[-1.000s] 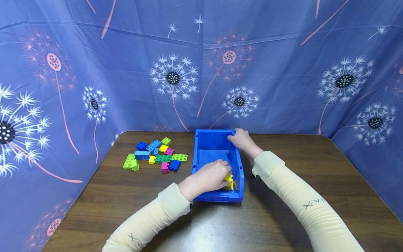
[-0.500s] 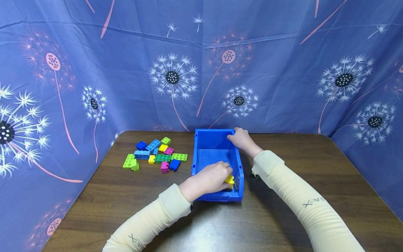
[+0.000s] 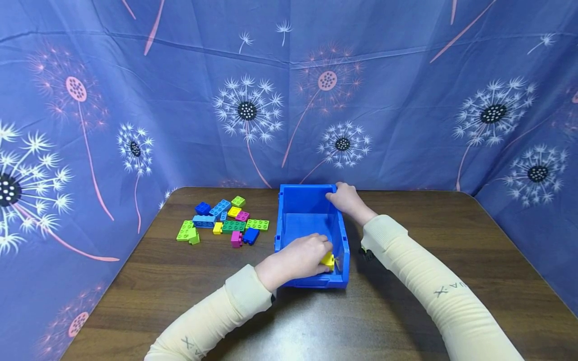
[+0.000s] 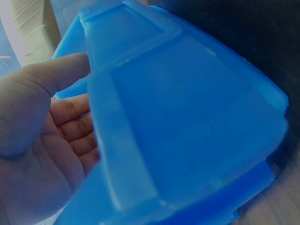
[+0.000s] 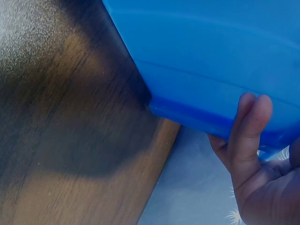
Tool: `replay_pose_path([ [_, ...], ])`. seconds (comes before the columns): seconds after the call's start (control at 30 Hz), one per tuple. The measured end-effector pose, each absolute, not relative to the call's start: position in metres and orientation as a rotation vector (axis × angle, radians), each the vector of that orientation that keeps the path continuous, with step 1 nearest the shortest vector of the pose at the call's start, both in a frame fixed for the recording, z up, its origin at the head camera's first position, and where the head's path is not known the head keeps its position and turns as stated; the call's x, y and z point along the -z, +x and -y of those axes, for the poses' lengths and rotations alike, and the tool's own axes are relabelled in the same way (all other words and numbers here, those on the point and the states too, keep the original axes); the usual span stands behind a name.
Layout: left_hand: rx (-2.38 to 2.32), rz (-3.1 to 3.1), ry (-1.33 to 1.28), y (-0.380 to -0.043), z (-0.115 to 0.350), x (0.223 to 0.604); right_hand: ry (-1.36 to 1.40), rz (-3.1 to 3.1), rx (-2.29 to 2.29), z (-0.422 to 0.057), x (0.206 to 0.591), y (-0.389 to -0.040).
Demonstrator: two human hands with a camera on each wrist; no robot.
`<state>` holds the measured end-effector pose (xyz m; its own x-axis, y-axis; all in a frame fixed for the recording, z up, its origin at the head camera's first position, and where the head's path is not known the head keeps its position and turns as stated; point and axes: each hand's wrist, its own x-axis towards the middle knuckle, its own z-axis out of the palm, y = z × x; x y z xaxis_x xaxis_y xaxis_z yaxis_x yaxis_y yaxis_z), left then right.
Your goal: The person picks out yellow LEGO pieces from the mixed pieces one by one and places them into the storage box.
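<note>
A blue plastic bin point(image 3: 311, 283) stands on the table, its low front towards me. Inside it my left hand point(image 3: 298, 258) reaches down and grips a yellow toy brick point(image 3: 328, 260) near the right wall; the fingers cover part of the brick. In the left wrist view the bin's front wall point(image 4: 187, 122) hides the fingertips of the left hand point(image 4: 33, 126) and the brick. My right hand point(image 3: 349, 201) holds the bin's rim at the far right corner. The right wrist view shows fingers of the right hand point(image 5: 258, 154) against the bin's outer side point(image 5: 211, 56).
Left of the bin lie several loose toy bricks: a dark green brick point(image 3: 234, 227), light blue bricks point(image 3: 204, 221), lime bricks point(image 3: 185, 231), a magenta brick point(image 3: 236, 239) and a dark blue brick point(image 3: 251, 236). Behind the wooden table point(image 3: 429, 240) hangs a blue dandelion-print cloth point(image 3: 397, 100).
The left hand has shifted very slightly inside the bin, and the yellow brick shows a little less between its fingers. The right hand and the bin stay put.
</note>
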<state>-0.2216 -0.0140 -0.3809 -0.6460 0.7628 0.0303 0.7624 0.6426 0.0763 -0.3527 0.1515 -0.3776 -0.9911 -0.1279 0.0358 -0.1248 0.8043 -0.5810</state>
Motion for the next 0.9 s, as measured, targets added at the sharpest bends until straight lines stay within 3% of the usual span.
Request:
replay_pose_path([
  [0.9, -0.168, -2.798, 1.288, -0.2165, 0.0201, 0.3774, -0.204, -2.967, 0.965, -0.1515, 0.3789, -0.3531],
])
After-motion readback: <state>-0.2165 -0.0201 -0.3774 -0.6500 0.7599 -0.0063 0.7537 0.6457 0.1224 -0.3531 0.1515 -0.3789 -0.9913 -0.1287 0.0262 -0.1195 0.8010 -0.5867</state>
